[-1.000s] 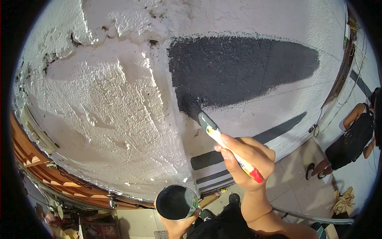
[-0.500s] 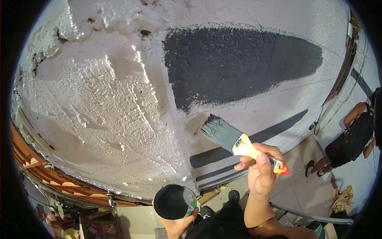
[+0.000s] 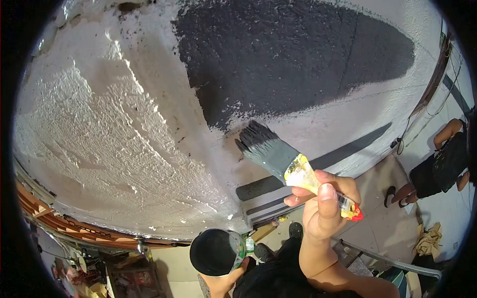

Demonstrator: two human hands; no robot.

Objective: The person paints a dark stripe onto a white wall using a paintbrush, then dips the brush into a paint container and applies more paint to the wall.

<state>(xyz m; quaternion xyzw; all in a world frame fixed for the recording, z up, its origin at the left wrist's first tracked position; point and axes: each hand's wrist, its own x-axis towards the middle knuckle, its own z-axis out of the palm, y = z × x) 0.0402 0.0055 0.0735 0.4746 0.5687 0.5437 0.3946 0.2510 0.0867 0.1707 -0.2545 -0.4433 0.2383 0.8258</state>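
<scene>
In my right hand [image 3: 328, 203] is a paintbrush [image 3: 271, 151], gripped by its yellow handle with a red tip. Its wide bristles are coated in dark grey paint and point up and left, overlapping the lower edge of a dark grey painted patch [image 3: 293, 54] on the rough white wall [image 3: 144, 114]. Lower down, my left hand [image 3: 223, 280] is wrapped round a tub [image 3: 214, 252] with dark paint inside and a green patterned side. A dark stripe [image 3: 343, 151] runs along the wall behind the brush.
At the right a person [image 3: 439, 161] in dark clothes stands by another wall. Crumpled brown paper [image 3: 428, 239] lies on the tiled floor near a metal rail [image 3: 392, 263]. Orange wooden slats [image 3: 42, 206] and a cluttered shelf [image 3: 131, 278] are at the lower left.
The brush has risen slightly toward the dark patch's lower edge, and the wall looks nearer. The tub stays almost in place in my left hand.
</scene>
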